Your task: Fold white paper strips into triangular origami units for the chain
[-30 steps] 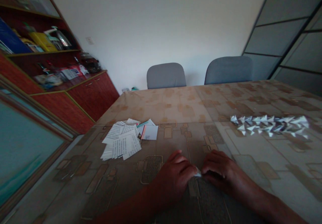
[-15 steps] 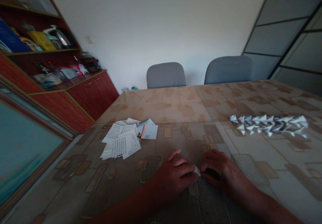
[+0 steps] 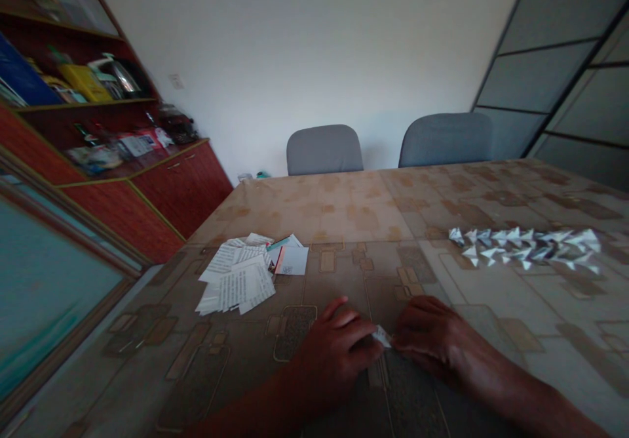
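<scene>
Between my hands, just above the patterned tablecloth, is a small folded piece of printed paper (image 3: 382,336). My left hand (image 3: 339,343) pinches its left end between thumb and fingers, with the other fingers loosely curled. At its right end, the fingertips of my right hand (image 3: 427,333) are pressed together on the paper. The fingers cover much of the piece, so its full shape is hidden. To the left lies a loose pile of printed paper slips (image 3: 240,280). Over on the right, several folded paper pieces (image 3: 525,246) with pointed tips stand in two rows.
The table (image 3: 354,208) is covered with a patterned cloth. Behind its far edge stand two grey chairs, one at the middle (image 3: 324,149) and a second chair (image 3: 446,139) further right. A red-brown cabinet (image 3: 181,185) with filled shelves stands at left.
My right hand has turned slightly and its fingers have closed together at the paper. More of the folded paper shows between the hands. The pile and the rows stay put.
</scene>
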Tool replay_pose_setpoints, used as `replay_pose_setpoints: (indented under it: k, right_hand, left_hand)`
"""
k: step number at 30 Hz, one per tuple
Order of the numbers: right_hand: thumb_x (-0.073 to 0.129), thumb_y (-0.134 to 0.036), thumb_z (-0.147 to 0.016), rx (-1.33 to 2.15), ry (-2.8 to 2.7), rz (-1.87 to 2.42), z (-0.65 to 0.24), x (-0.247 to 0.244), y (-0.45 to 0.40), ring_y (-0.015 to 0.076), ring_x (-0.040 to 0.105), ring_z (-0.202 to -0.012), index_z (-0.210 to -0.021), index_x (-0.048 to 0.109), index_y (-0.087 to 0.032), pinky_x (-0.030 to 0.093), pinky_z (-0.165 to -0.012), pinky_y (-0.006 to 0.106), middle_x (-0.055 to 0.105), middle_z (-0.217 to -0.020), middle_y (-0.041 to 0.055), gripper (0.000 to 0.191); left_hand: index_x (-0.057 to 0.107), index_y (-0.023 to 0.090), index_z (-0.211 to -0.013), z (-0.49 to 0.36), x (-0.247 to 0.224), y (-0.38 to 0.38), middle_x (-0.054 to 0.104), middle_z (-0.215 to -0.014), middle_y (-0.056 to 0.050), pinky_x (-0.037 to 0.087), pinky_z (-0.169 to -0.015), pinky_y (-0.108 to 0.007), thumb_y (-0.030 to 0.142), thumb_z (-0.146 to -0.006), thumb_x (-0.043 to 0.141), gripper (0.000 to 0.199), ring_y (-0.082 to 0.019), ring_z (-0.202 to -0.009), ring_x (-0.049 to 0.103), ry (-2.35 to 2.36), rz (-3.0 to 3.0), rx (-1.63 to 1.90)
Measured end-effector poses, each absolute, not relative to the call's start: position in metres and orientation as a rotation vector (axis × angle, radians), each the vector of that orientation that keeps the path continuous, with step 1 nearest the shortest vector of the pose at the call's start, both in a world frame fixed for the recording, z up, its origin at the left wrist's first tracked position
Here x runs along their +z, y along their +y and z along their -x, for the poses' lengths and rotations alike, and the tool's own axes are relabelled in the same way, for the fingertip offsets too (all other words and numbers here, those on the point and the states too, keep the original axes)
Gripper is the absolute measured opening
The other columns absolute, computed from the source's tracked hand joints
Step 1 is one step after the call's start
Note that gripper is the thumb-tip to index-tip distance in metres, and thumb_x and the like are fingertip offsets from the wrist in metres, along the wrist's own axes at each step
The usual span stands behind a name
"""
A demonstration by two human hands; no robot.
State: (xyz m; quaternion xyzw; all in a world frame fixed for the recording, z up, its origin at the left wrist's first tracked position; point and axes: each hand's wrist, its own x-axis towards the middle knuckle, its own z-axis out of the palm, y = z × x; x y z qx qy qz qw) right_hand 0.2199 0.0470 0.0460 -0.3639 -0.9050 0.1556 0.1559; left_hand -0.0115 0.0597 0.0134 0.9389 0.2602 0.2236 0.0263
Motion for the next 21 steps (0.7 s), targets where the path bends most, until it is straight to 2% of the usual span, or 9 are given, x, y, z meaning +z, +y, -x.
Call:
replay_pose_setpoints:
  k: [3, 5, 10, 17, 21]
  right_hand:
    - [0.058, -0.016, -0.091, 0.483, -2.411, 1.14, -0.217, 0.031, 0.05, 0.0185, 0.057, -0.077, -0.082, 0.068, -0.02, 0.041, -0.072, 0.032, 0.064, -0.077, 0.0026, 0.014]
    - [0.062, -0.013, -0.087, 0.48, -2.319, 1.231, -0.213, 0.022, 0.052, 0.0199, 0.058, -0.079, -0.091, 0.068, -0.02, 0.041, -0.075, 0.033, 0.064, -0.08, 0.0033, 0.01]
    - [0.062, -0.007, -0.083, 0.498, -2.332, 1.289, -0.206, 0.015, 0.054, 0.0219, 0.058, -0.083, -0.098, 0.068, -0.024, 0.041, -0.077, 0.036, 0.063, -0.085, 0.0039, 0.024]
    - [0.057, -0.002, -0.079, 0.566, -2.287, 1.259, -0.2, 0.019, 0.053, 0.0219, 0.057, -0.085, -0.091, 0.065, -0.021, 0.04, -0.077, 0.035, 0.063, -0.085, 0.0041, 0.024]
    - [0.058, -0.007, -0.079, 0.748, -2.071, 1.272, -0.2, 0.017, 0.054, 0.0193, 0.057, -0.077, -0.081, 0.062, -0.019, 0.041, -0.072, 0.032, 0.062, -0.079, 0.0026, 0.013]
  left_hand:
    - [0.067, 0.023, -0.093, 0.012, 0.015, 0.06, 0.063, -0.086, 0.0, 0.03, -0.106, -0.044, 0.02, -0.092, 0.056, 0.012, -0.015, -0.082, 0.053, 0.814, -2.887, 0.712]
    - [0.068, 0.023, -0.091, 0.013, 0.018, 0.06, 0.059, -0.081, 0.0, 0.033, -0.104, -0.044, 0.016, -0.091, 0.053, 0.017, -0.014, -0.077, 0.051, 0.811, -2.845, 0.721]
    - [0.067, 0.021, -0.096, 0.017, 0.022, 0.064, 0.061, -0.088, -0.003, 0.031, -0.103, -0.044, 0.008, -0.087, 0.046, 0.026, -0.017, -0.084, 0.054, 0.805, -2.66, 0.743]
    - [0.068, 0.018, -0.094, 0.015, 0.026, 0.069, 0.064, -0.085, -0.005, 0.037, -0.091, -0.04, 0.012, -0.09, 0.048, 0.021, -0.02, -0.083, 0.055, 1.019, -2.463, 0.801]
    - [0.068, 0.018, -0.093, 0.013, 0.024, 0.069, 0.064, -0.084, -0.005, 0.04, -0.083, -0.036, 0.014, -0.084, 0.057, 0.015, -0.022, -0.085, 0.055, 1.072, -2.351, 0.789]
